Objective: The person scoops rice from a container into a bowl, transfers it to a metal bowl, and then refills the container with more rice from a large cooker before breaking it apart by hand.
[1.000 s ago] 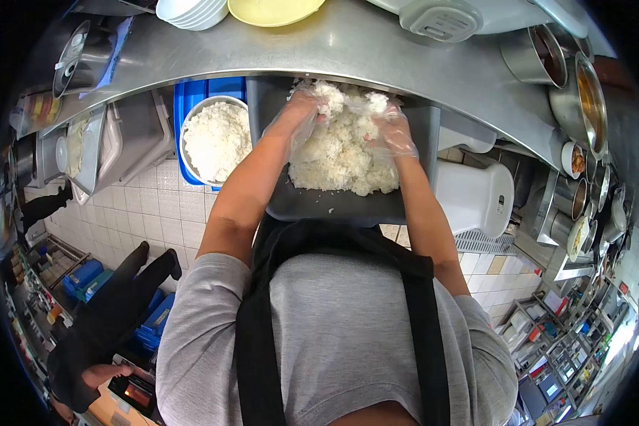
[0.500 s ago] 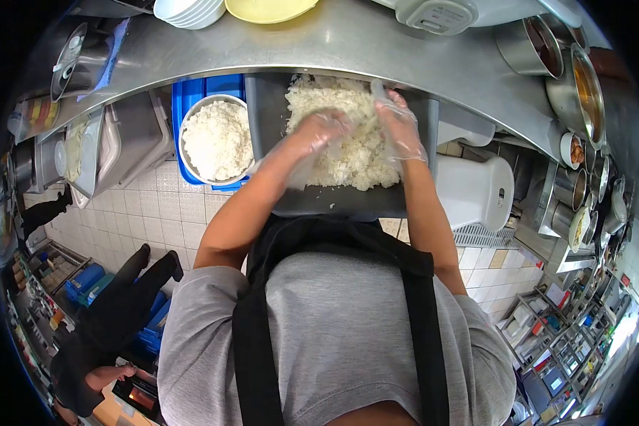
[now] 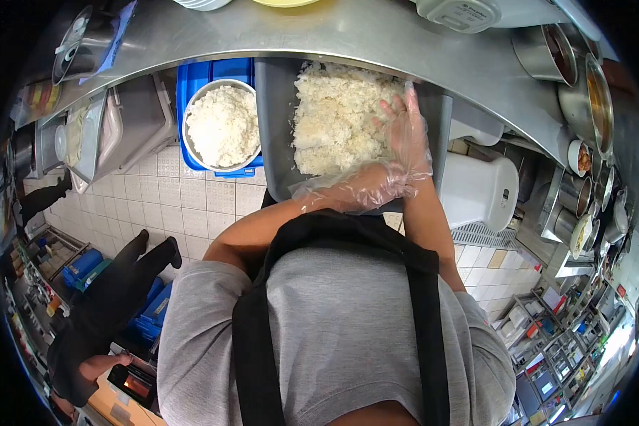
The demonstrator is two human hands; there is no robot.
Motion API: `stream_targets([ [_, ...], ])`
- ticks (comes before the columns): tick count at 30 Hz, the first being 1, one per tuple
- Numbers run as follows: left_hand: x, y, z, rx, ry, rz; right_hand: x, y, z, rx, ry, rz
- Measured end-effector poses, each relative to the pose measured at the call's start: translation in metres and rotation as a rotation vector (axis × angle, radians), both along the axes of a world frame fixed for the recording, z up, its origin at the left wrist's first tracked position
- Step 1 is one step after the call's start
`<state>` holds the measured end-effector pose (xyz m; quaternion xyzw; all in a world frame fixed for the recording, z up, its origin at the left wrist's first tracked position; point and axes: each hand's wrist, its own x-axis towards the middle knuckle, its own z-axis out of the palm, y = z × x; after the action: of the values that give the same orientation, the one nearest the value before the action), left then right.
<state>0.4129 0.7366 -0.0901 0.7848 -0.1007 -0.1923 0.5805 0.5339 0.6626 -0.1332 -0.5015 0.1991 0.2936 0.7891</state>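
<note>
A bed of white cooked rice (image 3: 344, 121) lies in a deep grey tub (image 3: 278, 142). My right hand (image 3: 407, 135), in a clear plastic glove, is over the tub's right side, its fingers apart and holding nothing. Also gloved, my left hand (image 3: 378, 186) reaches across the near edge of the tub to my right wrist. Its fingers are closed at the loose cuff of the right glove (image 3: 420, 169); the fingertips are partly hidden.
Left of the tub, a round bowl heaped with rice (image 3: 224, 128) rests on a blue crate (image 3: 192, 74). A steel counter (image 3: 319, 35) runs along the far side. Pots (image 3: 543, 53) stand at right. Another person in dark clothes (image 3: 106, 305) is at lower left.
My left hand has left the rice and come right and nearer, onto my right wrist. My right hand has moved slightly right and nearer. The rice surface shows more fully.
</note>
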Motion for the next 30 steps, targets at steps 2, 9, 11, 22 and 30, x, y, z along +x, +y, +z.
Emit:
stream_targets([
  [2, -0.011, 0.008, -0.015, -0.108, 0.005, -0.029, 0.001, 0.000, 0.002, -0.196, -0.297, 0.097],
  [9, -0.052, 0.053, -0.045, -0.773, 0.984, 0.837, 0.026, -0.059, -0.091, -1.056, -0.594, 0.950],
  [11, -0.055, 0.061, -0.081, -0.965, 1.025, 0.826, 0.010, -0.059, -0.101, -1.016, -0.429, 0.900],
  [22, 0.019, 0.008, -0.068, -1.131, 1.038, 0.782, -0.006, -0.033, -0.023, -0.415, -0.157, 0.961],
  [30, 0.039, 0.010, -0.045, -0.832, 0.946, 0.672, -0.020, -0.038, 0.007, -0.755, -0.712, 1.135],
])
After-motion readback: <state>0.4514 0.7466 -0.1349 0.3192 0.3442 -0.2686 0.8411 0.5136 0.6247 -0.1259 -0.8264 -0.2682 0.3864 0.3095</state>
